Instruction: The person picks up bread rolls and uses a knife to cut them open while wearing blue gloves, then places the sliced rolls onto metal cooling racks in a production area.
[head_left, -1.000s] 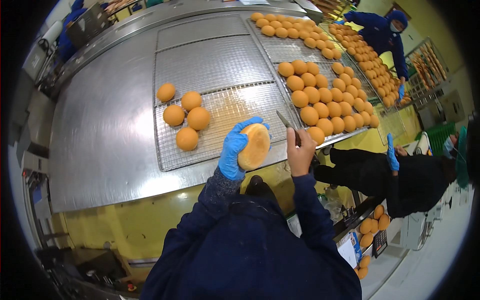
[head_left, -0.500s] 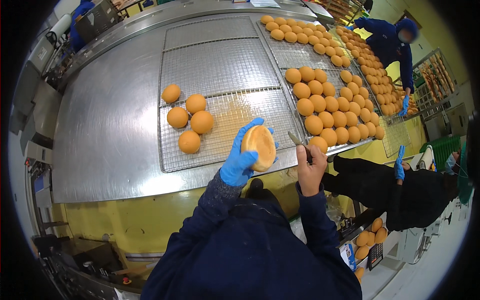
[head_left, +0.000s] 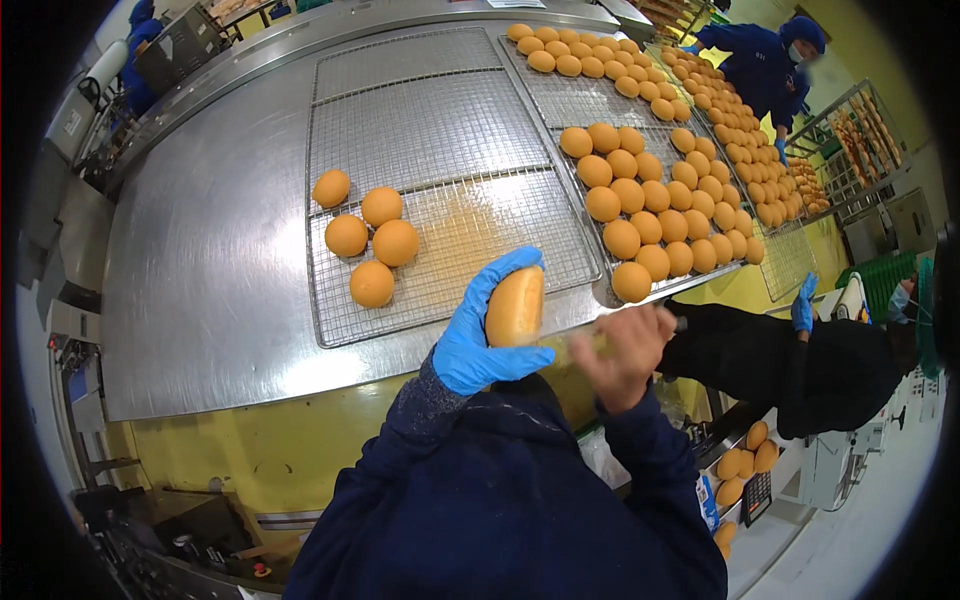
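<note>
My left hand [head_left: 468, 335], in a blue glove, grips a round golden-brown bun [head_left: 515, 308] turned on its side above the near table edge. Its thumb lies under the bun and the fingers curl over the far side. My bare right hand [head_left: 628, 352], smeared by motion, is closed round a small knife [head_left: 682, 324], whose handle end pokes out beside the fist. The blade is a faint blur reaching to the bun's lower right edge; whether it is inside the crust I cannot make out.
Several buns [head_left: 372, 285] lie on a wire rack [head_left: 430, 120] on the steel table [head_left: 200, 230]. Many more fill racks [head_left: 570, 100] at the right. A co-worker in dark blue [head_left: 755, 65] stands at the far right; another in black [head_left: 760, 365] is close by my right side.
The bun has turned from showing its pale flat face to standing edge-on. My right hand has brought the knife left from beside the bun to its lower edge.
</note>
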